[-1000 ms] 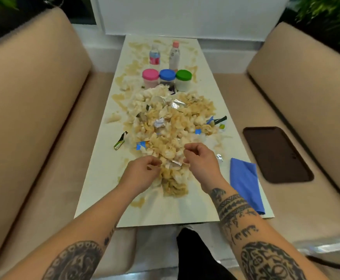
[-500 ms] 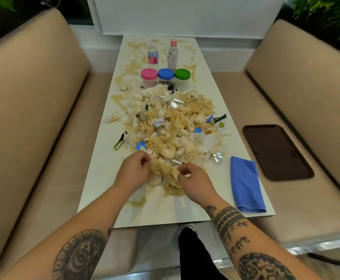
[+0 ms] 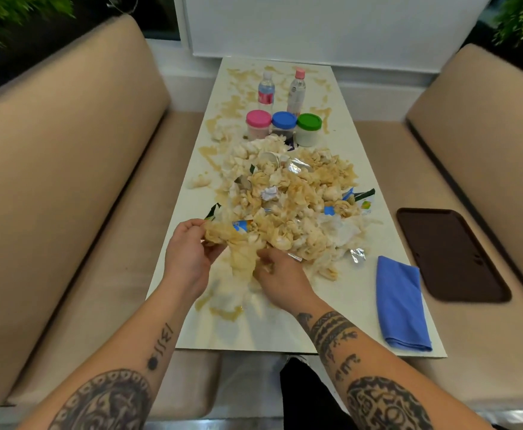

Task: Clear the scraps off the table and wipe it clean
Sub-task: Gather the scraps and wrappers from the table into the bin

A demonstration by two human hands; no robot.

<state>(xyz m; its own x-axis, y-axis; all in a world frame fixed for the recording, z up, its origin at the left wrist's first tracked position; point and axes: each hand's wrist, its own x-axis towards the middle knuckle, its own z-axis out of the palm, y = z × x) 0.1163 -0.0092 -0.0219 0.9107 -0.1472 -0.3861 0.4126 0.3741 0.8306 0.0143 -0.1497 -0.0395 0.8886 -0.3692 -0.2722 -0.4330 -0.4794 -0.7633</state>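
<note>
I see my left hand (image 3: 188,259) gripping a wad of stained tissue (image 3: 238,252) at the near edge of the scrap pile (image 3: 288,206), fingers curled round it. My right hand (image 3: 280,279) pinches the same wad from the other side, so the two sit close together. The pile spreads away from both hands across the worktop (image 3: 285,333), mixed with wrapper bits. A folded blue cloth (image 3: 401,305) lies to the right of my right hand, and a dark tray (image 3: 449,256) rests on the seat beyond it. Past the pile stand three jars (image 3: 283,127) and two bottles (image 3: 296,91).
</note>
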